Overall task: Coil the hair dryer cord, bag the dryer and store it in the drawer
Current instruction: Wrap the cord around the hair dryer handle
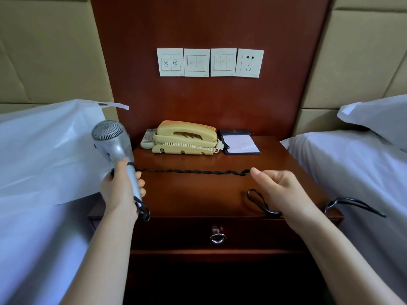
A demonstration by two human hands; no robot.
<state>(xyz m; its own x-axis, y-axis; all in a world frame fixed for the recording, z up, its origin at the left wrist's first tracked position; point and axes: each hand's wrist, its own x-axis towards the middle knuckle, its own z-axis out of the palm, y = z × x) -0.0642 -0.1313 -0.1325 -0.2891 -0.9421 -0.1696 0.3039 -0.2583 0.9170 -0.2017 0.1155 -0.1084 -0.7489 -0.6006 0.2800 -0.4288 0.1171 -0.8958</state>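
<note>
— What has the left hand (120,190) got?

— The hair dryer (114,142), by its handle. The fingers wrap right round the silver handle and the thumb lies up along it. The dryer stands nearly upright with its grille towards the camera, over the left edge of the nightstand (198,194).

— And the cord (193,171)?

— It is black and twisted. One turn passes round the handle just by the thumb, then it runs taut and level across the nightstand top to the right hand (284,190).

— Is that hand holding it?

— Yes, the thumb tip and curled forefinger pinch it where the taut stretch ends, and the other fingers are folded in. Below the hand a loop of cord lies at the nightstand's front edge, and more trails onto the right bed (352,172). Another loop hangs under the left wrist.

— The bag?

— A white bag (44,150) lies on the left bed, just behind the dryer.

— The drawer?

— The drawer (176,234) is closed, with its ring pull (217,237) hanging at the front. A telephone (185,137) and a notepad (240,144) sit at the back.
</note>
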